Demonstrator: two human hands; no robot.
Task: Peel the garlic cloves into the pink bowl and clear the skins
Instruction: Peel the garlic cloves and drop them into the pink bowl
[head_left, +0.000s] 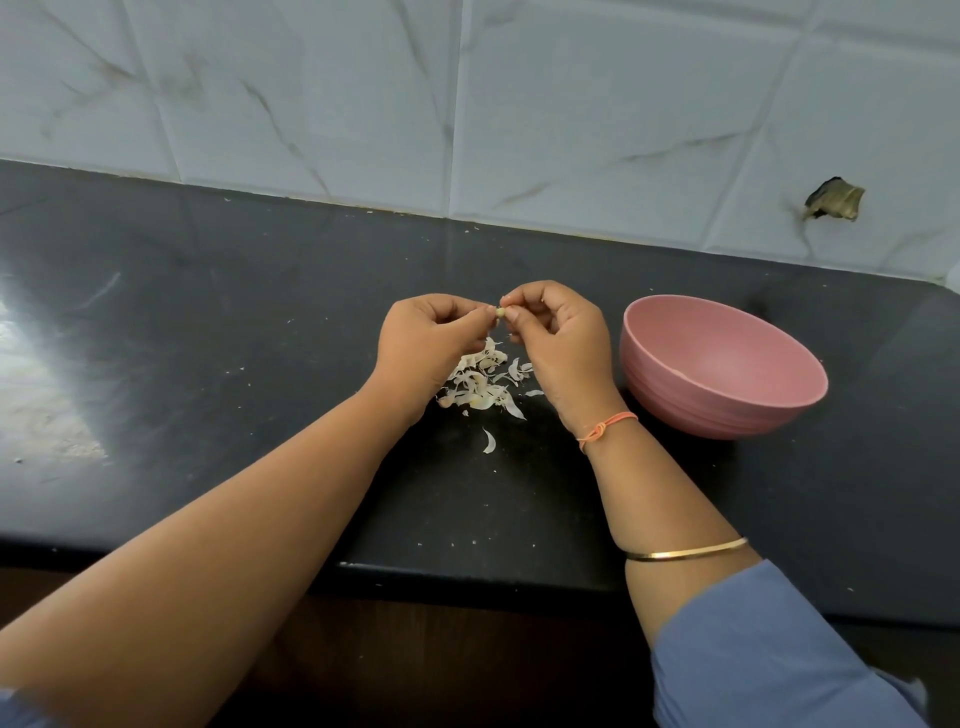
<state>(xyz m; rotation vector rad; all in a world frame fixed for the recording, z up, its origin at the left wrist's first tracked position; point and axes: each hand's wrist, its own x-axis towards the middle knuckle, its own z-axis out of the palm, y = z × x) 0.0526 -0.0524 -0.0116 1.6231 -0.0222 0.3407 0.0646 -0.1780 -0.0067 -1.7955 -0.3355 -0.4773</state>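
Note:
A small pale garlic clove (500, 312) is pinched between the fingertips of my left hand (428, 345) and my right hand (558, 345), held above the black counter (208, 322). Directly under my hands lies a loose pile of whitish garlic skins (483, 382), with one stray curl of skin (489, 440) nearer to me. The pink bowl (722, 366) stands on the counter just to the right of my right hand, tilted open side toward me. What lies in its bottom is hidden by the near wall.
A white marbled tile wall (519, 104) rises behind the counter, with a broken hole (834, 200) at the right. The counter's front edge (467, 577) runs below my forearms. Tiny skin crumbs dot the dark surface.

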